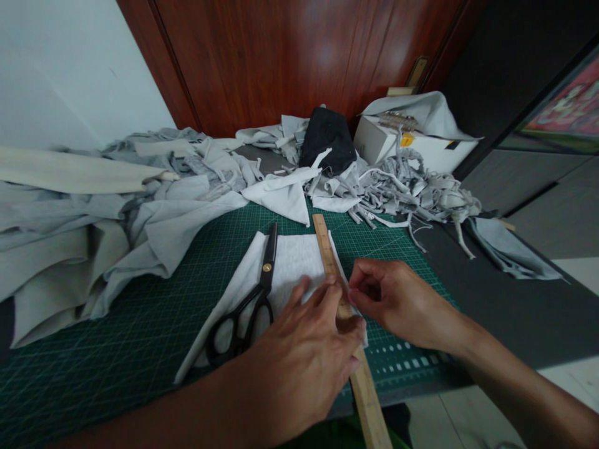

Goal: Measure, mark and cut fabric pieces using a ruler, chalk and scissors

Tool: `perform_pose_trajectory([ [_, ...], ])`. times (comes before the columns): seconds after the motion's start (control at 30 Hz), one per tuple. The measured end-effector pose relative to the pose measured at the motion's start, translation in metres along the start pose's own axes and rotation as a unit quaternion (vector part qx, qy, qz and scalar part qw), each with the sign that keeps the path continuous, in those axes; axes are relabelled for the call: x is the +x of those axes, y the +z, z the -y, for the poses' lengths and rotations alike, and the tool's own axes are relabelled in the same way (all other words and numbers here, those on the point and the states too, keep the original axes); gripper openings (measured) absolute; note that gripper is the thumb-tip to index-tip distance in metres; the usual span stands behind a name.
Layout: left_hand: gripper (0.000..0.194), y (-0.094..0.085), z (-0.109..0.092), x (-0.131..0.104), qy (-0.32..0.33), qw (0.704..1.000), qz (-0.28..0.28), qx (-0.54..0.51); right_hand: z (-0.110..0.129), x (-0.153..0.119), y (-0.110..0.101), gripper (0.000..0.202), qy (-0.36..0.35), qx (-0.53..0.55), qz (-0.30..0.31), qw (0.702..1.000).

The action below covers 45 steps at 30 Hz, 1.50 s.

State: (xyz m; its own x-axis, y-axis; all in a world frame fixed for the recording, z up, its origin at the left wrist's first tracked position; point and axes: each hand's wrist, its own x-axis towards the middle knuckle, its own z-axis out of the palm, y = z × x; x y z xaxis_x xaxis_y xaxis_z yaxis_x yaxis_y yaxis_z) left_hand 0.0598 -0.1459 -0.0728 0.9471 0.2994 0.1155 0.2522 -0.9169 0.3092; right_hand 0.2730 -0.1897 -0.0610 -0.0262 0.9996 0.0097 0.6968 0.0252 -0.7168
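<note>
A wooden ruler [322,240] lies lengthwise over the right part of a folded white cloth [294,252] on the green cutting mat [224,240]. My left hand [306,346] presses down on the ruler and cloth, its fingers spread. At the cloth's right edge, beside the ruler, my right hand [397,299] is closed, thumb and index finger pinched together; what they hold is too small to make out. Black scissors [268,265] rest on the cloth's left part, blades pointing away and handles partly behind my left forearm.
Grey fabric pieces [173,218] heap along the left and back. Behind the mat are a white cloth piece [285,196], a black cloth item [329,140], tangled grey strips [402,184] and a white box [421,146]. A grey cloth [510,246] lies at the right.
</note>
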Motion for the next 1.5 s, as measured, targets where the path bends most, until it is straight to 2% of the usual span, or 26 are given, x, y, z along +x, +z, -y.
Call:
perform_pose_trajectory([
  [0.27, 0.037, -0.002, -0.001, -0.001, 0.015, 1.0, 0.013, 0.014, 0.005, -0.005, -0.001, 0.015, 0.007, -0.04, 0.036, 0.999],
  [0.6, 0.041, 0.002, 0.003, -0.005, 0.029, 0.999, 0.021, 0.01, -0.006, 0.01, 0.003, 0.01, 0.01, -0.024, -0.07, 0.997],
  [0.7, 0.041, 0.003, 0.003, -0.005, 0.038, 0.999, 0.008, 0.013, -0.004, 0.003, 0.001, 0.011, 0.003, 0.006, -0.033, 0.999],
  [0.83, 0.038, 0.001, 0.002, -0.004, 0.038, 0.999, 0.006, 0.01, 0.003, -0.007, 0.001, 0.015, 0.012, -0.01, 0.028, 0.999],
  [1.07, 0.035, -0.002, 0.001, -0.003, 0.039, 0.999, 0.014, -0.004, 0.01, -0.014, -0.003, 0.017, 0.026, -0.031, 0.083, 0.996],
  [1.5, 0.038, 0.0, 0.002, -0.005, 0.031, 0.999, 0.025, -0.006, 0.007, -0.01, 0.002, 0.015, 0.025, -0.022, 0.045, 0.998],
])
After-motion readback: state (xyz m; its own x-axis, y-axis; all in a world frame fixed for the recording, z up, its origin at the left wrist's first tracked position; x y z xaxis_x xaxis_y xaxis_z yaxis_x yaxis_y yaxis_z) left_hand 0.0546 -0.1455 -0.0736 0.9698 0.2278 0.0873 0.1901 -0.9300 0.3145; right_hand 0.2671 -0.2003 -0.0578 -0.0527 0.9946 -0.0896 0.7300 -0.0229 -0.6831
